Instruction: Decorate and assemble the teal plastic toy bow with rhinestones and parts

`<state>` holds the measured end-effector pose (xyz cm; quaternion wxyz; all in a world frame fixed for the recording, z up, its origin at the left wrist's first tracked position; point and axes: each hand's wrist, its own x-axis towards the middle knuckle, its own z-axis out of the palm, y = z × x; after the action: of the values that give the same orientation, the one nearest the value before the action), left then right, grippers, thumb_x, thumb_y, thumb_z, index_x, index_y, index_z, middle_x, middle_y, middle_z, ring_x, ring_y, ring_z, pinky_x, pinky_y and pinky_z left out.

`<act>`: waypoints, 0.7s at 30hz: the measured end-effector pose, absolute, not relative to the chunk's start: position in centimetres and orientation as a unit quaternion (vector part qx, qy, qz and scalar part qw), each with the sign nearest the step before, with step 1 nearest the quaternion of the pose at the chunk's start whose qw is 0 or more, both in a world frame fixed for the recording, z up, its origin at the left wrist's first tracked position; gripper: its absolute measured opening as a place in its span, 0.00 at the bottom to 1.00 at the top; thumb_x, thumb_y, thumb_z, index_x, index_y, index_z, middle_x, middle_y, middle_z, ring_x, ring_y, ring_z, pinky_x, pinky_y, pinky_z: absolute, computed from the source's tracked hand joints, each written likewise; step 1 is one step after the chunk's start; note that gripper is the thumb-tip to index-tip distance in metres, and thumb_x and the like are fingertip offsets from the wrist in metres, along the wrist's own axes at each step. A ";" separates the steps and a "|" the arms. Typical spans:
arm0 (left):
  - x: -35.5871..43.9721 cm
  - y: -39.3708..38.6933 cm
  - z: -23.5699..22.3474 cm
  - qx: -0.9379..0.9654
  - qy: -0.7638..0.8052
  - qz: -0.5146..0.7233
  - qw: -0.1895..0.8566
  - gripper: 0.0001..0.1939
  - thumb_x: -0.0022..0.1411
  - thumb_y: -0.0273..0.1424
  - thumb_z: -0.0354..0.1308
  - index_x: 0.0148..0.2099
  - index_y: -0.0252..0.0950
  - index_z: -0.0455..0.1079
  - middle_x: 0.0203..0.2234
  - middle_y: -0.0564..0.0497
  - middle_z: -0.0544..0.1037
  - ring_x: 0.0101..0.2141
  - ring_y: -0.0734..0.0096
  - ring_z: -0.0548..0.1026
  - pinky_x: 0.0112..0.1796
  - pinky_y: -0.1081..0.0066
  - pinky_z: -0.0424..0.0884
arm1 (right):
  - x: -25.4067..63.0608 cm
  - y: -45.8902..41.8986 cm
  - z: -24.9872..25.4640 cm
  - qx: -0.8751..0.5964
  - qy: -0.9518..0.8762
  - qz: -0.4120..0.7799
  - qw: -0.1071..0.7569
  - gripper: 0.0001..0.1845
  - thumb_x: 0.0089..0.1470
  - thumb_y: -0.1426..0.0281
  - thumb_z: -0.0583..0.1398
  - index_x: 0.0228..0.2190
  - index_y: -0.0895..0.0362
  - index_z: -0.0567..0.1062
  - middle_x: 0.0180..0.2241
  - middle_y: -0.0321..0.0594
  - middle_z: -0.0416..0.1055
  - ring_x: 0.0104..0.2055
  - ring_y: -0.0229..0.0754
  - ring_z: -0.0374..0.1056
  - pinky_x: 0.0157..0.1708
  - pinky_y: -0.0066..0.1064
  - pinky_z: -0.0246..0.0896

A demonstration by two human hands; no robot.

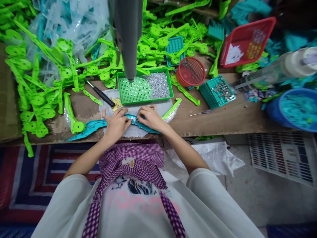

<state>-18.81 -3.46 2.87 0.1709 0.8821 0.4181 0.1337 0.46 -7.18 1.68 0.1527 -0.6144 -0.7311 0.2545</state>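
A long teal plastic part [95, 125] lies across the front of the bench on a grey cloth [138, 133]. My left hand [116, 123] is closed on its middle, fingertips pressing near a small pale spot. My right hand [151, 118] pinches at the same part just to the right, around small dark bits too small to name. Right behind my hands stands a green tray [146, 100] with many small silver metal pieces [160, 86]. Bright green plastic parts, one at the left [74, 115] and one at the right [173, 108], flank the teal part.
A grey powered tool [127, 39] hangs over the tray. A black-handled hammer [100, 92] lies left, a small screwdriver [200, 112] right. Red basket [190, 71], teal stacked trays [210, 96], red crate [247, 43] and blue bucket [272, 107] stand right. Green parts [39, 99] heap behind.
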 end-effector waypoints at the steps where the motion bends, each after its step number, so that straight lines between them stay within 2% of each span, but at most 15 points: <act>1: -18.8 -3.6 2.7 0.878 0.423 0.145 0.167 0.12 0.64 0.34 0.58 0.29 0.42 0.77 0.50 0.48 0.79 0.53 0.50 0.72 0.59 0.32 0.37 | 0.4 -7.2 1.6 -0.616 -0.731 0.251 0.153 0.10 0.62 0.68 0.52 0.30 0.57 0.70 0.39 0.41 0.73 0.46 0.45 0.65 0.48 0.41 0.42; 9: -18.9 -4.4 1.6 0.873 0.426 0.196 0.133 0.12 0.64 0.38 0.58 0.30 0.42 0.77 0.49 0.49 0.79 0.51 0.50 0.74 0.58 0.33 0.38 | 0.8 -7.3 1.7 -0.590 -0.743 0.265 0.171 0.10 0.63 0.66 0.53 0.33 0.56 0.71 0.40 0.40 0.73 0.47 0.45 0.66 0.52 0.43 0.38; 16: -18.4 -4.5 1.5 0.860 0.449 0.199 0.137 0.11 0.64 0.33 0.58 0.30 0.42 0.76 0.47 0.50 0.80 0.48 0.53 0.75 0.57 0.34 0.42 | 0.5 -7.5 1.4 -0.604 -0.739 0.241 0.175 0.11 0.64 0.66 0.52 0.33 0.56 0.71 0.40 0.41 0.73 0.46 0.45 0.67 0.52 0.42 0.39; 21: -18.0 -4.2 1.6 0.862 0.449 0.187 0.146 0.12 0.64 0.34 0.58 0.28 0.41 0.75 0.44 0.48 0.81 0.47 0.53 0.74 0.58 0.36 0.42 | 1.1 -8.2 1.9 -0.581 -0.752 0.247 0.191 0.10 0.65 0.65 0.53 0.43 0.54 0.72 0.47 0.41 0.72 0.51 0.45 0.66 0.51 0.42 0.39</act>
<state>-18.03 -4.18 1.62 0.1462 0.8616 0.4488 0.1866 1.09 -8.24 1.87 0.1914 -0.5807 -0.7517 0.2471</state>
